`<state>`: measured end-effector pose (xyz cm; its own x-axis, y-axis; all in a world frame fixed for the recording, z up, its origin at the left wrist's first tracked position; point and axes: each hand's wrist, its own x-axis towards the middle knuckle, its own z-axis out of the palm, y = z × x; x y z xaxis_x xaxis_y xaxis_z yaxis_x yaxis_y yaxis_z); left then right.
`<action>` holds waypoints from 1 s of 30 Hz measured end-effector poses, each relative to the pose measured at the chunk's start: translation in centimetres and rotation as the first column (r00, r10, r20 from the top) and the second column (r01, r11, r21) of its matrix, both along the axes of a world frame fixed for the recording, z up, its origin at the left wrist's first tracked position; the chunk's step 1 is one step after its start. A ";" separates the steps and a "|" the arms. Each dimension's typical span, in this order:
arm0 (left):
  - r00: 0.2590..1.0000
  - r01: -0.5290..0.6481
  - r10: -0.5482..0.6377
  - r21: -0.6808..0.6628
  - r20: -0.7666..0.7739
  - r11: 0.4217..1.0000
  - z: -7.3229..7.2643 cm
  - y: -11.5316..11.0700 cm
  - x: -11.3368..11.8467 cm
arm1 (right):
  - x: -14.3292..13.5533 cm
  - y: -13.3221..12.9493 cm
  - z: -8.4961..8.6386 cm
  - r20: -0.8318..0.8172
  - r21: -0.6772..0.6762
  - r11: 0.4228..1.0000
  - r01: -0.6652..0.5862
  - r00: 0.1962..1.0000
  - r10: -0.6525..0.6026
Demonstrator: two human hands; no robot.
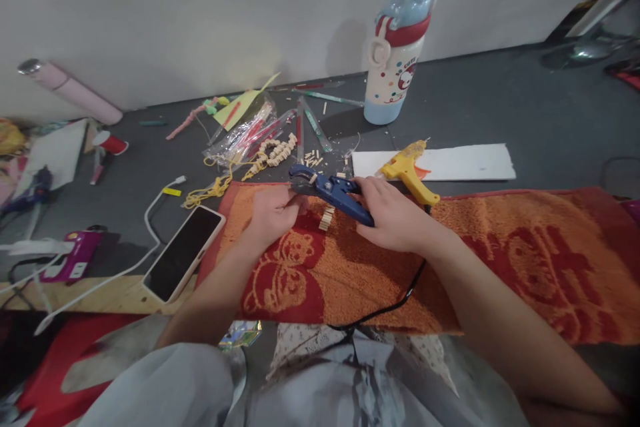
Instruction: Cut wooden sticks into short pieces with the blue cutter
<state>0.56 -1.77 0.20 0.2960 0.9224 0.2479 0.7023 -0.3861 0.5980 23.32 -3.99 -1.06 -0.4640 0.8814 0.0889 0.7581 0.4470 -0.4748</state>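
My right hand (389,215) is wrapped round the handles of a blue hand cutter (340,197) above an orange and red towel (390,280). The cutter's jaws point left toward my left hand (277,215), whose fingers are pinched together at the jaws. What my left fingers hold is hidden; a small pale piece shows at the jaws. Short pale wooden pieces (327,219) lie in a row on the towel between my hands. More cut bits (314,159) are scattered on the dark table just beyond the cutter.
A yellow glue gun (411,170) rests on a white board (465,162). Behind stands a bottle (395,73). Plastic wrappers (245,133), a beige beaded string (275,152) and yellow cord (210,192) lie back left. A phone (185,253) and white cable (150,220) sit left.
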 end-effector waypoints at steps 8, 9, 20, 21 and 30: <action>0.998 0.056 -0.054 -0.047 0.045 0.997 0.3 -0.1 0.0 | 0.5 0.1 0.1 -0.011 -0.058 0.996 -0.060 0.998 0.059; 0.996 0.075 -0.073 -0.052 0.052 0.996 0.3 -0.1 0.0 | 0.6 0.1 0.1 -0.015 -0.064 0.996 -0.068 0.998 0.067; 0.981 0.089 -0.084 -0.024 0.175 0.996 -0.2 0.2 0.4 | 0.6 0.4 0.1 -0.066 -0.062 0.997 -0.039 0.997 0.034; 0.981 0.079 -0.073 -0.025 0.180 0.997 -0.2 0.2 0.4 | 0.6 0.4 0.2 -0.058 -0.052 0.998 -0.033 0.998 0.030; 0.983 0.017 -0.007 -0.057 0.181 0.998 -0.6 0.2 0.3 | 0.5 0.4 0.3 -0.005 -0.059 0.998 -0.017 1.000 0.016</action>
